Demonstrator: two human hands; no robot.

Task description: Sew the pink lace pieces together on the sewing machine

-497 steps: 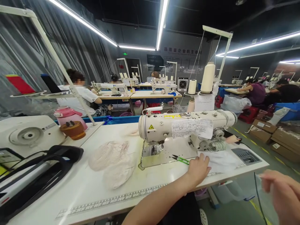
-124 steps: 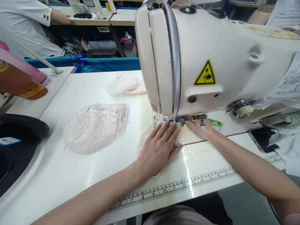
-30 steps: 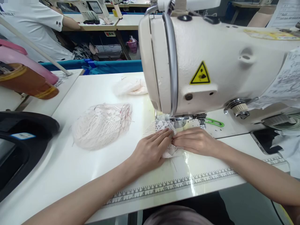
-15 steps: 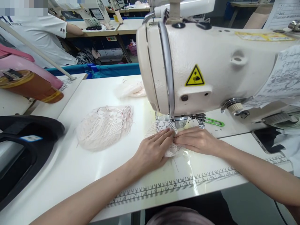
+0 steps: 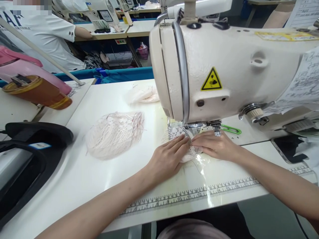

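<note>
Head view: the left hand lies open and flat, palm down, in front of the sewing machine. Its fingers are stretched out together and press on a small lace piece. The right hand is just beside it, also open and flat, fingertips on the same lace and almost meeting those of the left. Neither hand grips anything. The lace piece lies on the machine bed, its far edge at the presser foot under the machine head.

A black bag sits on the white table far left of the machine. A loose pile of lace lies nearer to it on that side, and a smaller heap lies behind the pile. A printed ruler runs along the table's front edge. Green snips lie under the machine arm, right of the presser foot. A dark phone lies further right. Behind the machine to the left, a person in a white shirt sits at another table.

Far left of the machine stand a pink bottle and an amber tumbler. What they contain cannot be told.
</note>
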